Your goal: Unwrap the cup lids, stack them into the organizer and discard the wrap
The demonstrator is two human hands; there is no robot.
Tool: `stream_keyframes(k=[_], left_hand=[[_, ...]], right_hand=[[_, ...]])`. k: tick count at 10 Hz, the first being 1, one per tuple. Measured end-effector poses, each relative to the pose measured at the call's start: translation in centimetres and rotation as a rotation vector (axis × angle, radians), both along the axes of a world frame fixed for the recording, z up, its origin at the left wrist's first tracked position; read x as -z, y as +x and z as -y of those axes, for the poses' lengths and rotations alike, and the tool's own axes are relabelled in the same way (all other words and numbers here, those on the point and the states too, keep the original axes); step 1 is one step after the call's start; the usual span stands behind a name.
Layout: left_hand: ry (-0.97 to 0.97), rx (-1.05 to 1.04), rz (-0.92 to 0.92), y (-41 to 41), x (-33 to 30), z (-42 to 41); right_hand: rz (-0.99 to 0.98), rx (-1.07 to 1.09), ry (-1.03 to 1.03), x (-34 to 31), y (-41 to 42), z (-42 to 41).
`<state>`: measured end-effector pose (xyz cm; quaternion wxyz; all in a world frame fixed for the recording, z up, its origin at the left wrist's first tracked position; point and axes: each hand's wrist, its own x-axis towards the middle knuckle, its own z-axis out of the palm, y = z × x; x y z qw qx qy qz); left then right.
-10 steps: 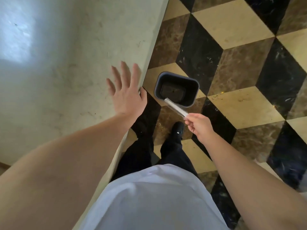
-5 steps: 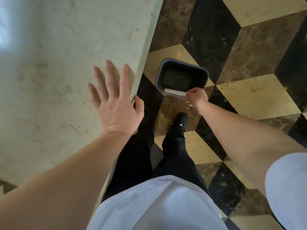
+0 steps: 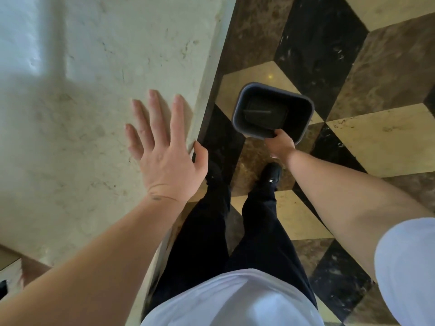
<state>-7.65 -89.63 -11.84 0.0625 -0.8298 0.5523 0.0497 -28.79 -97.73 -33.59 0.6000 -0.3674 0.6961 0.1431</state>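
At the centre right of the frame, the right hand [image 3: 279, 144] is reaching down to the near rim of the dark bin [image 3: 303, 123] on the floor, fingers dipping inside it. A second ago that hand was pinching a thin strip of clear wrap above the bin; half a second ago the strip was lying across the near rim. Now no wrap is showing in the hand, and I cannot tell whether the grip is spread or curled, since the fingers are hidden behind the rim. A dim slanted shape is lying at the bottom of the bin, possibly the wrap [image 3: 257, 112], too dark to be sure. My reading is that the discard is happening or just done, the last part of the task.

At the left of the frame, the left hand [image 3: 162, 147] is resting flat on the pale stone bench [image 3: 82, 109], fingers spread and straight, thumb hooking over the bench edge. Lids and organizer are not showing anywhere.

The bench edge is running just beside the left leg, and the bin is standing close ahead of the shoes, so open floor for stepping back is lying to the right and lower right.
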Motion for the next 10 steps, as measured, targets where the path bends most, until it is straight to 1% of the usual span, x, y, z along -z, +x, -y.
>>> stream_keyframes(k=[1, 2, 3, 5, 6, 7, 8, 9, 10], left_hand=[[0.011, -0.008, 0.018, -0.1, 0.0, 0.0], [0.023, -0.004, 0.014, -0.2, 0.0, 0.1], [0.022, -0.009, 0.031, -0.2, 0.0, -0.1], [0.032, -0.010, 0.050, -0.3, 0.2, -0.1], [0.041, -0.006, -0.046, -0.5, -1.0, 0.2], [0.065, -0.021, -0.246, -0.4, -3.7, -0.8], [-0.036, -0.115, -0.455, 0.3, -7.1, -7.4], [-0.065, -0.267, -0.483, 1.6, -9.2, -18.5], [0.005, -0.464, -0.352, 4.0, -10.3, -32.0]], right_hand=[[-0.020, -0.051, 0.053, -0.4, 0.1, -0.7], [0.009, -0.121, 0.077, -1.7, 0.5, -1.5], [0.052, -0.161, 0.050, -2.9, 1.2, -2.3], [0.081, -0.425, -0.046, -6.5, 3.3, -3.3], [0.107, -0.638, -0.048, -11.5, 5.4, -5.4], [0.178, -0.719, -0.015, -18.1, 7.8, -9.2], [0.252, -0.842, 0.062, -23.5, 11.6, -13.9], [0.239, -1.099, 0.078, -27.9, 15.0, -19.0], [0.231, -1.357, 0.059, -31.7, 18.1, -26.2]])
